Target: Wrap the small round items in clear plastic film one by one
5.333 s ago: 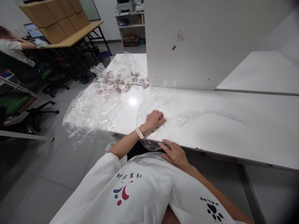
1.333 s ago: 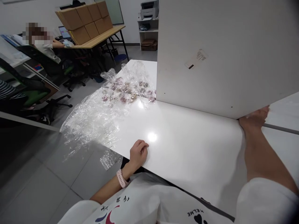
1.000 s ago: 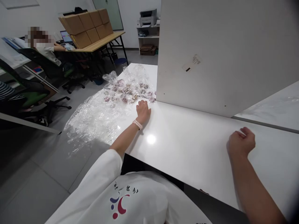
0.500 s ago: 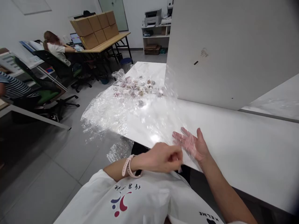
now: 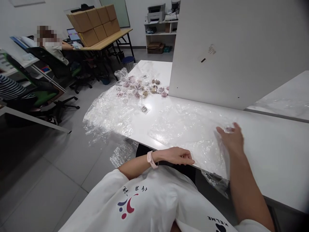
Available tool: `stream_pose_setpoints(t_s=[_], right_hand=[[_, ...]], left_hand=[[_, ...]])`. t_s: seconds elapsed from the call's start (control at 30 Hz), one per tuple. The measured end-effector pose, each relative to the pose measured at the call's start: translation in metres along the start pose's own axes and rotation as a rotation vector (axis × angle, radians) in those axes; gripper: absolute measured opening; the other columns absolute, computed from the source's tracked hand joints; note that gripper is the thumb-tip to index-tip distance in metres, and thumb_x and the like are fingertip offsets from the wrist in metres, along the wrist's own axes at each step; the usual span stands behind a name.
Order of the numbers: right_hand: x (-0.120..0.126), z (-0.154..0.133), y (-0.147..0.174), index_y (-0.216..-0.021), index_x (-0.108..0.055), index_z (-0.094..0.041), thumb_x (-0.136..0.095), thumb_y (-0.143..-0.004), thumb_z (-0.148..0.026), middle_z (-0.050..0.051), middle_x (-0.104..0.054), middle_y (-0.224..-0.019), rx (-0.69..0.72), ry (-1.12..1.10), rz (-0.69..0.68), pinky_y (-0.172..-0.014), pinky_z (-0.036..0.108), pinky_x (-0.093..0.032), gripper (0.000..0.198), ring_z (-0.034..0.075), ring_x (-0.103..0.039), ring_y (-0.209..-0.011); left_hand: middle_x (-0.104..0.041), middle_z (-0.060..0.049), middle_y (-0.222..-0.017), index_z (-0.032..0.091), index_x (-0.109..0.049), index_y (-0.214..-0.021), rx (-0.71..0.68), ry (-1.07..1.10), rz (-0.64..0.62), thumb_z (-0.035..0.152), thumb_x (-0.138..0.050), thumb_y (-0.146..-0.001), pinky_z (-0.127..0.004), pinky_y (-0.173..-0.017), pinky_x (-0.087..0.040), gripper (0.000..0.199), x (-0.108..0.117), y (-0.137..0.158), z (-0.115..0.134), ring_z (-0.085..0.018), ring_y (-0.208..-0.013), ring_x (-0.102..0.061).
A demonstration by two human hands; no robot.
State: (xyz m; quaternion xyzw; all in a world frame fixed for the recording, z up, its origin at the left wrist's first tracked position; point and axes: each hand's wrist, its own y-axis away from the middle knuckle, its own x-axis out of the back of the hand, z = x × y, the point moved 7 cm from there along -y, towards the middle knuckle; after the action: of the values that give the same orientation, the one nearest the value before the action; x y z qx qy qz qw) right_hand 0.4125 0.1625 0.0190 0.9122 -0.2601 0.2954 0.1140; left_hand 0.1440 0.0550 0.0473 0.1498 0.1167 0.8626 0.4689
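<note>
Two bare hands are at a long white table [image 5: 265,145]. The left hand [image 5: 177,156] is low, by the table's near edge, with its fingers curled in. I cannot tell if it is pinching the clear sheet [image 5: 178,129] or just resting beside it. A pink band [image 5: 152,159] goes round that wrist. The right hand [image 5: 232,139] is out over the table, farther forward than the left. Its thumb is spread away from its fingers, and a small shiny thing [image 5: 229,130] shows between them. I cannot tell if the hand is gripping it.

The clear sheet is thin and wrinkly, and it lies on the table from in front of the left hand across to the right hand. Just left of the right arm, a bit of it hangs over the edge.

Ahead of the left hand and off to its left are lots of small wrapped things [image 5: 145,93], some pink and some brown. One wrapped piece [image 5: 144,109] sits apart from them, nearer to the left hand. Left of the left hand, a big heap of clear wrap [image 5: 106,112] droops off the table. Ahead of the right hand, a tall white board [image 5: 214,74] stands up. Far past the left hand, a person [image 5: 55,54] sits by brown boxes [image 5: 95,21] on a wooden table [image 5: 113,36]
</note>
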Motion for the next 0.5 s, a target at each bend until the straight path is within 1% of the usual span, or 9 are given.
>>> stream_pose_setpoints(t_s=[0.07,0.13,0.17,0.2,0.23,0.3,0.37,0.43,0.5], right_hand=[[0.037,-0.011,0.003,-0.15,-0.039,-0.012,-0.076,-0.072,-0.045,0.026,-0.045,-0.143,0.188,0.255,0.242,-0.098,0.057,-0.039,0.093,0.042,-0.048,-0.124],[0.047,-0.032,0.028,-0.151,-0.038,-0.013,-0.065,-0.084,-0.045,0.024,-0.041,-0.149,0.47,0.315,0.346,-0.109,0.058,-0.031,0.079,0.042,-0.037,-0.138],[0.039,-0.041,0.045,-0.149,-0.04,-0.015,-0.058,-0.089,-0.045,0.02,-0.045,-0.147,0.61,0.305,0.283,-0.111,0.056,-0.031,0.069,0.039,-0.038,-0.138],[0.021,-0.047,0.063,-0.148,-0.043,-0.018,-0.05,-0.094,-0.044,0.017,-0.048,-0.146,0.733,0.299,0.148,-0.112,0.055,-0.033,0.06,0.036,-0.041,-0.137],[-0.001,-0.049,0.083,-0.146,-0.045,-0.021,-0.044,-0.097,-0.044,0.013,-0.05,-0.145,0.83,0.308,-0.026,-0.111,0.054,-0.035,0.054,0.033,-0.043,-0.136],[-0.046,-0.043,0.118,-0.145,-0.047,-0.027,-0.038,-0.1,-0.044,0.008,-0.047,-0.15,0.951,0.393,-0.307,-0.112,0.055,-0.035,0.049,0.031,-0.041,-0.14],[-0.076,-0.033,0.139,-0.145,-0.047,-0.029,-0.037,-0.101,-0.043,0.006,-0.04,-0.155,1.018,0.488,-0.398,-0.115,0.054,-0.031,0.047,0.03,-0.034,-0.144],[-0.087,-0.025,0.144,-0.145,-0.048,-0.028,-0.039,-0.101,-0.042,0.006,-0.038,-0.157,1.045,0.533,-0.372,-0.117,0.052,-0.028,0.047,0.028,-0.031,-0.146],[-0.087,-0.021,0.142,-0.144,-0.048,-0.027,-0.04,-0.101,-0.041,0.006,-0.038,-0.157,1.054,0.548,-0.341,-0.118,0.05,-0.028,0.046,0.027,-0.031,-0.146]], left_hand=[[-0.069,-0.005,-0.087,0.021,-0.066,-0.094,-0.104,-0.073,0.194,0.05,-0.053,-0.093,-0.027,-0.063,-0.045,0.031,0.036,0.008,0.012,-0.014,-0.07,-0.061],[-0.069,-0.008,-0.092,0.021,-0.068,-0.098,-0.097,-0.217,0.587,0.043,-0.049,-0.097,-0.031,-0.069,-0.046,0.029,0.097,0.024,0.015,-0.018,-0.077,-0.063],[-0.068,-0.01,-0.096,0.02,-0.067,-0.101,-0.026,-0.332,0.807,0.037,-0.048,-0.097,-0.034,-0.072,-0.047,0.026,0.131,0.035,0.011,-0.021,-0.083,-0.062],[-0.067,-0.012,-0.102,0.019,-0.066,-0.106,0.089,-0.476,0.987,0.031,-0.048,-0.097,-0.036,-0.075,-0.047,0.023,0.161,0.046,0.005,-0.024,-0.091,-0.061],[-0.064,-0.015,-0.11,0.019,-0.064,-0.113,0.224,-0.621,1.095,0.026,-0.05,-0.096,-0.039,-0.078,-0.047,0.024,0.186,0.053,-0.004,-0.028,-0.101,-0.059],[-0.058,-0.018,-0.123,0.018,-0.057,-0.125,0.493,-0.849,1.12,0.023,-0.052,-0.093,-0.043,-0.083,-0.047,0.032,0.222,0.055,-0.029,-0.034,-0.115,-0.051],[-0.056,-0.018,-0.126,0.018,-0.054,-0.126,0.639,-0.98,1.031,0.023,-0.049,-0.095,-0.044,-0.087,-0.047,0.033,0.24,0.047,-0.053,-0.036,-0.119,-0.048],[-0.059,-0.017,-0.119,0.018,-0.056,-0.12,0.636,-1.047,0.948,0.017,-0.043,-0.096,-0.042,-0.086,-0.046,0.027,0.246,0.033,-0.068,-0.034,-0.116,-0.05],[-0.061,-0.015,-0.111,0.018,-0.058,-0.112,0.549,-1.067,0.894,0.007,-0.041,-0.093,-0.039,-0.082,-0.046,0.029,0.248,0.015,-0.071,-0.031,-0.109,-0.053]])
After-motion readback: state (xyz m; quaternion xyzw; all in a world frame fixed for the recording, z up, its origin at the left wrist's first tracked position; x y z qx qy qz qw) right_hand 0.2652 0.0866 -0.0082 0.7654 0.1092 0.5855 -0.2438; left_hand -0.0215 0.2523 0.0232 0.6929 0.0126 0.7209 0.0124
